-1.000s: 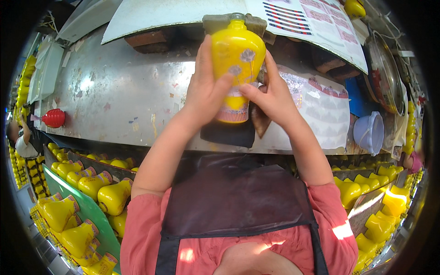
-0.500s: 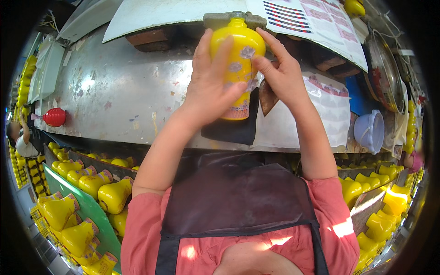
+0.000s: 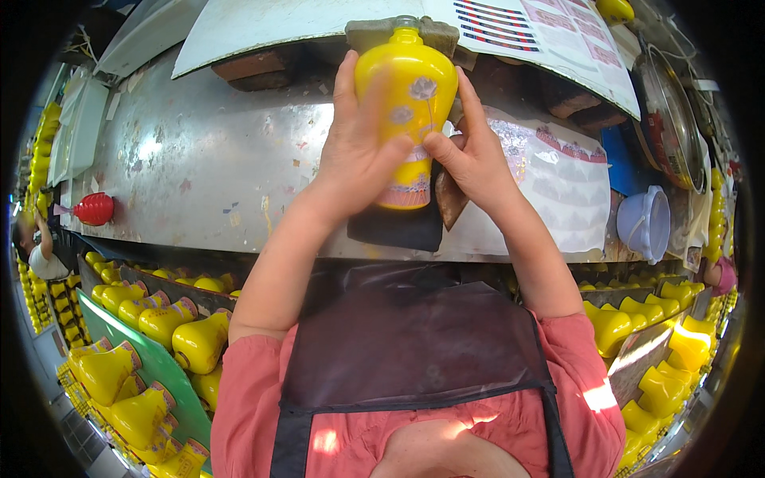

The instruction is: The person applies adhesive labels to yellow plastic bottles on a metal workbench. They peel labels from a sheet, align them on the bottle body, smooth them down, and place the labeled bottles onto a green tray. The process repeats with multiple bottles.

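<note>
A glossy yellow vase (image 3: 406,68) with purple-grey flower decals lies with its neck away from me, propped on a dark grey block (image 3: 370,32). My left hand (image 3: 355,163) is on the vase's left side, thumb across its front; some of its fingers are blurred over the yellow surface. Against the right side rests my right hand (image 3: 478,159), fingers along the edge and thumb pressing near the lower decals. A brown, pointed flat piece (image 3: 452,203) shows below my right palm; whether I hold it is unclear. The patterned foot lies over a black cloth (image 3: 398,231).
Decal sheets (image 3: 558,191) lie on the metal table (image 3: 199,159) to the right, near a pale blue bucket (image 3: 642,225). A raised white board (image 3: 295,28) spans the back on bricks. A red ribbed bottle (image 3: 94,209) stands left. Several yellow vases (image 3: 199,338) flank me; another person is far left.
The vase is turned slightly, so its flowers sit further left. My right hand has slid a little down and left, and the brown piece has shifted the same way.
</note>
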`<state>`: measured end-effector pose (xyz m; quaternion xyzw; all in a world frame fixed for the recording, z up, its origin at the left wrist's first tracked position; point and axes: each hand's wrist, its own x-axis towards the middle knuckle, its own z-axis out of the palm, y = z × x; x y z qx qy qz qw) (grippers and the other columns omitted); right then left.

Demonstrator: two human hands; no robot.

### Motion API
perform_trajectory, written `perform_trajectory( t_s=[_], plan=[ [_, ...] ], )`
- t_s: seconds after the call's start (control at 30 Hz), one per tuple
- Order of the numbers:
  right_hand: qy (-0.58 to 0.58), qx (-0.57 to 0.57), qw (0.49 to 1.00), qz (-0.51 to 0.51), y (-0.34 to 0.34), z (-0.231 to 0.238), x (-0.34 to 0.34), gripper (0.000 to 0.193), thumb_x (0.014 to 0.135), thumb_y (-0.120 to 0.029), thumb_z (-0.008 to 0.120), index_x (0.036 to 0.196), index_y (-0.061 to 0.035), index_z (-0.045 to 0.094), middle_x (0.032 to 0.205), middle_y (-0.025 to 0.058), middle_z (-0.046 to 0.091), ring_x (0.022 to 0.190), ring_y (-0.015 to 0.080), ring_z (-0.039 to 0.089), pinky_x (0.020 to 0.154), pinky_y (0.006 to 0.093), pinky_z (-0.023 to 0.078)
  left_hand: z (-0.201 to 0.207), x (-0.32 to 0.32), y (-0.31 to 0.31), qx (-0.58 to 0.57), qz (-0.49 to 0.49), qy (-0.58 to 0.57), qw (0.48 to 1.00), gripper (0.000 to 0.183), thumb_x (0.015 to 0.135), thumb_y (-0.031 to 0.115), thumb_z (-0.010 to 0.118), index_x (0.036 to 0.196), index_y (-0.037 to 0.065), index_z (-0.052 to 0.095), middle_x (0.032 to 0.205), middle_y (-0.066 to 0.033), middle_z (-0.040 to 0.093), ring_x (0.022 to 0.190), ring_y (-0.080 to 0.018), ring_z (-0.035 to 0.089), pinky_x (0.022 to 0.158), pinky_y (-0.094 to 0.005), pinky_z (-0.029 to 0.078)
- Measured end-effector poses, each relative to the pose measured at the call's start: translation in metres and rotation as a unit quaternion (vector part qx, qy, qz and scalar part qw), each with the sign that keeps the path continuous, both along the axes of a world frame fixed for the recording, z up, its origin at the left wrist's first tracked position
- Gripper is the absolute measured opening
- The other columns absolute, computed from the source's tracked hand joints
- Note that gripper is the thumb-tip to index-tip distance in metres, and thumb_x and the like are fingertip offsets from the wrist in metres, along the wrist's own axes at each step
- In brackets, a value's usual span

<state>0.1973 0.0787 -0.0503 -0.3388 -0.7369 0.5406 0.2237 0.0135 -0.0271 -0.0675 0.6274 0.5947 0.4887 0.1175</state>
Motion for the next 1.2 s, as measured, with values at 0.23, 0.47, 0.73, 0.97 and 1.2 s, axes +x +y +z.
perform_trajectory(
  t_s=[0.23,0.47,0.73,0.97,1.2],
  plan=[
    [0.006,0.015,1.000,-0.007,-0.001,-0.006,0.000,0.101,0.088,-0.037,0.076,0.167,-0.0123,0.019,0.112,0.0236,0.072,0.075,0.0224,0.072,0.071,0.0341,0.056,0.006,-0.005,-0.003,-0.040,-0.012,0.014,0.999,0.079,0.099,0.031,0.063,0.168,0.025,0.024,0.172,-0.0195,0.004,0.155,-0.0390,0.026,0.123,-0.0446,0.031],
    [0.007,0.016,1.000,-0.008,0.000,-0.007,-0.001,0.101,0.088,-0.036,0.077,0.167,-0.0104,0.020,0.095,0.0171,0.071,0.070,0.0181,0.067,0.066,0.0314,0.053,0.001,-0.011,0.001,-0.011,0.001,0.033,0.999,0.082,0.094,0.029,0.064,0.164,0.014,0.026,0.169,-0.0259,0.013,0.145,-0.0480,0.040,0.119,-0.0457,0.039],
    [-0.017,0.045,0.999,-0.025,0.001,0.015,0.003,0.098,0.087,-0.035,0.078,0.166,-0.0109,0.026,0.097,0.0146,0.068,0.067,0.0122,0.063,0.062,0.0280,0.050,-0.011,-0.003,-0.016,-0.046,-0.038,-0.346,0.936,0.083,0.106,0.046,0.050,0.167,0.004,0.011,0.166,-0.0215,0.028,0.150,-0.0326,0.035,0.122,-0.0438,0.031],
    [-0.021,0.201,0.978,-0.047,-0.004,0.044,-0.014,0.091,0.080,-0.038,0.084,0.158,-0.0129,0.045,0.101,0.0137,0.062,0.066,0.0175,0.062,0.067,0.0311,0.052,-0.015,0.007,-0.016,-0.040,-0.047,-0.385,0.921,0.092,0.097,0.026,0.066,0.166,0.004,0.009,0.164,-0.0212,0.030,0.150,-0.0334,0.036,0.122,-0.0454,0.033],
    [-0.095,0.312,0.944,-0.055,0.001,0.068,-0.035,0.072,0.075,-0.033,0.084,0.137,-0.0064,0.061,0.107,0.0153,0.068,0.081,0.0228,0.063,0.075,0.0344,0.054,-0.007,0.014,-0.011,-0.063,-0.015,-0.362,0.930,0.107,0.085,0.027,0.082,0.165,0.010,0.012,0.160,-0.0170,0.033,0.144,-0.0313,0.042,0.116,-0.0453,0.040]
  ],
)
